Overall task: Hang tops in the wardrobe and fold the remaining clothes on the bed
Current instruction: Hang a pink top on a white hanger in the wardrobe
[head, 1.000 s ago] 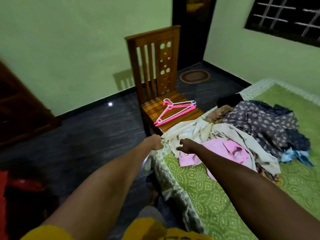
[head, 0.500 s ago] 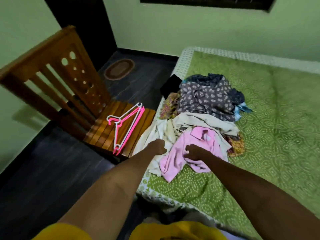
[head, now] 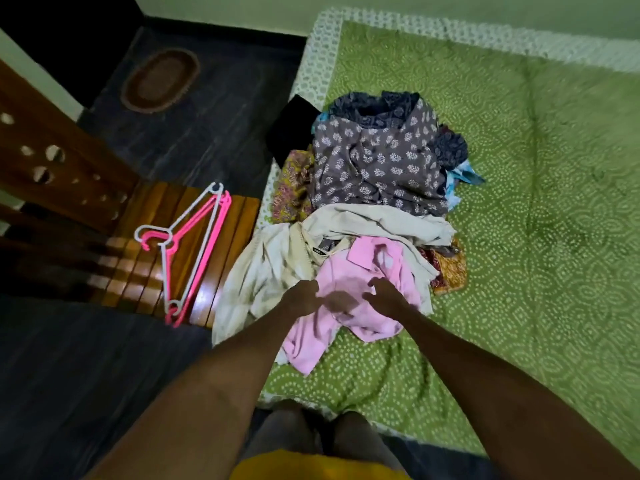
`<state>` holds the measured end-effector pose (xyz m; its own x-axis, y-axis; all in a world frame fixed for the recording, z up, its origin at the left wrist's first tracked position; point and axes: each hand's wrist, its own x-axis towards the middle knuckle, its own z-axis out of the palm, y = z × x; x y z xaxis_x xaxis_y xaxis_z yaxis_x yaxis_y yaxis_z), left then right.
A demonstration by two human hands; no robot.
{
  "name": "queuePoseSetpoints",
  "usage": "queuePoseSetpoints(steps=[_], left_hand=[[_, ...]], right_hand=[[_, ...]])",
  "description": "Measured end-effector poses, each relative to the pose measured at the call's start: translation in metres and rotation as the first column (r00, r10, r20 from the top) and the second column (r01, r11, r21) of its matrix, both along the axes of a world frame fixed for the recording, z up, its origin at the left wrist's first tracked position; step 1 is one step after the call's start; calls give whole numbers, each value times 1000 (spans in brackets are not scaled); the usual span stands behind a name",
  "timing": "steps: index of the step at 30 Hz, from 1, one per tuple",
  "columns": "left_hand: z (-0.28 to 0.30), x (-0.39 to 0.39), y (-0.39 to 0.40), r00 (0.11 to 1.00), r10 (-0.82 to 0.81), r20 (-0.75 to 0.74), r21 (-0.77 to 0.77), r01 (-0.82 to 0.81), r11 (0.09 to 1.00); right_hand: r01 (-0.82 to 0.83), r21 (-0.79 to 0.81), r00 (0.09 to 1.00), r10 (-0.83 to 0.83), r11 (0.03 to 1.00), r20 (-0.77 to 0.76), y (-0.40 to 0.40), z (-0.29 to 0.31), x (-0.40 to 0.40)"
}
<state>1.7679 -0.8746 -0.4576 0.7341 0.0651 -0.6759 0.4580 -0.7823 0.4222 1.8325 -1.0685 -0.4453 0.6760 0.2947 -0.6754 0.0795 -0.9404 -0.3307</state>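
As the pile awaits sorting, both hands, left (head: 304, 297) and right (head: 384, 294), rest spread on the pink top (head: 360, 271), gripping nothing; hangers (head: 194, 244) lie ready nearby.

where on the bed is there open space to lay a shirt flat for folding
The green bedspread is bare right of the clothes pile, out to the far border. A smaller patch lies in front of the pink top. The left bed edge is crowded; hangers occupy the chair seat.
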Motion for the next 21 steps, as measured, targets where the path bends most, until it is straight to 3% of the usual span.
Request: queuePoseSetpoints(steps=[6, 9, 14, 18, 21], left_hand=[[-53, 72, -18, 1000, 12, 6, -52, -12, 999], [-85, 102, -25, 995, -4, 104, -18, 6, 1000], [-107, 125, -36, 970, 55, 236, 28, -63, 998], [-95, 109, -33, 901, 106, 421, -56, -91, 994], [-87, 77, -23, 852, 256, 457, -175, -196, 965]], right_hand=[[276, 144, 942, -297, 950, 156, -3, -42, 69], [301, 161, 901, -335, 940, 275, -4, -67, 96], [347, 50, 913, -350, 936, 212, -6, -98, 118], [276, 206, 896, -329, 939, 298, 0, -91, 94], [46, 313, 891, -181, 949, 416, -3, -83, 53]])
